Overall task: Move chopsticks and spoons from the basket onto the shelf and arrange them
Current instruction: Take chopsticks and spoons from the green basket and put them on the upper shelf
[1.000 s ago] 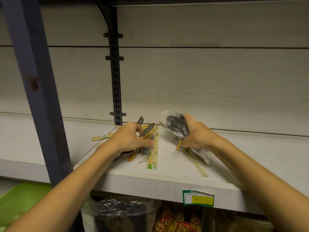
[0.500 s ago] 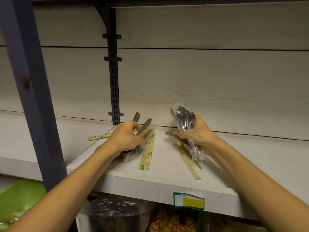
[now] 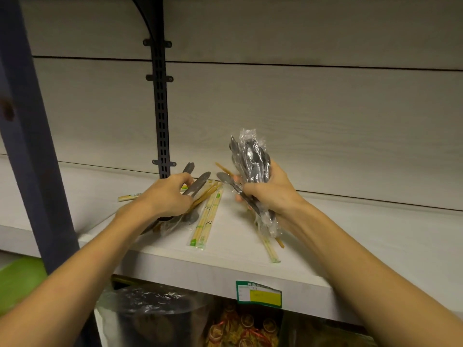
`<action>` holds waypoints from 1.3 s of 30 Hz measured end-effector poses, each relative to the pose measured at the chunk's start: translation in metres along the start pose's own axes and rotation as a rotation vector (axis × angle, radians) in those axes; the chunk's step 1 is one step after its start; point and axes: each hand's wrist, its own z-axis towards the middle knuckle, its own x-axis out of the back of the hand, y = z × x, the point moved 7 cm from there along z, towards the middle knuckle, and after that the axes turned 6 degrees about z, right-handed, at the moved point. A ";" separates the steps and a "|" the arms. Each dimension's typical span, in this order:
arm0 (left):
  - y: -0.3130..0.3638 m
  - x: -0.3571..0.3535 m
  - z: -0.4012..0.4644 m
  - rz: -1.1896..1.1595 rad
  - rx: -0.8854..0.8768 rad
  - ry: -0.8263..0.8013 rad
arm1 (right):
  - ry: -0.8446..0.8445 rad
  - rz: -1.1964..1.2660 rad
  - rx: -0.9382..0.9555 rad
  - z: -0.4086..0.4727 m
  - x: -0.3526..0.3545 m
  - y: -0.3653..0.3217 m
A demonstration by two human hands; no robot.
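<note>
My right hand [image 3: 269, 194] grips a clear bag of metal spoons [image 3: 251, 159], held upright above the white shelf [image 3: 350, 236], with one loose spoon [image 3: 226, 179] sticking out to the left. My left hand [image 3: 166, 196] curls round several spoons and brown chopsticks [image 3: 198, 186] lying on the shelf. A wrapped pair of bamboo chopsticks [image 3: 206, 219] lies between the hands. Another wrapped pair [image 3: 269, 249] lies under my right wrist. One more wrapped pair [image 3: 127, 197] pokes out left of my left hand.
A dark blue post [image 3: 32, 136] stands at the left, and a black slotted bracket [image 3: 161, 108] runs up the back wall. A green basket [image 3: 20, 281] shows at lower left. Bagged goods [image 3: 155, 311] sit under the shelf, whose edge carries a price label [image 3: 259, 294].
My right hand has lifted the spoon bag higher and stood it more upright. My left hand has stayed on its pile, shifting slightly.
</note>
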 end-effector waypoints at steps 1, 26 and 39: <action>0.001 -0.002 0.000 0.028 0.005 -0.006 | -0.001 -0.015 -0.020 0.000 -0.001 0.002; -0.002 0.001 0.003 0.060 -0.033 -0.008 | 0.091 -0.318 -0.151 -0.018 -0.005 -0.005; -0.017 0.049 0.001 -0.159 -0.240 0.339 | 0.429 -0.400 -0.046 -0.053 0.013 -0.005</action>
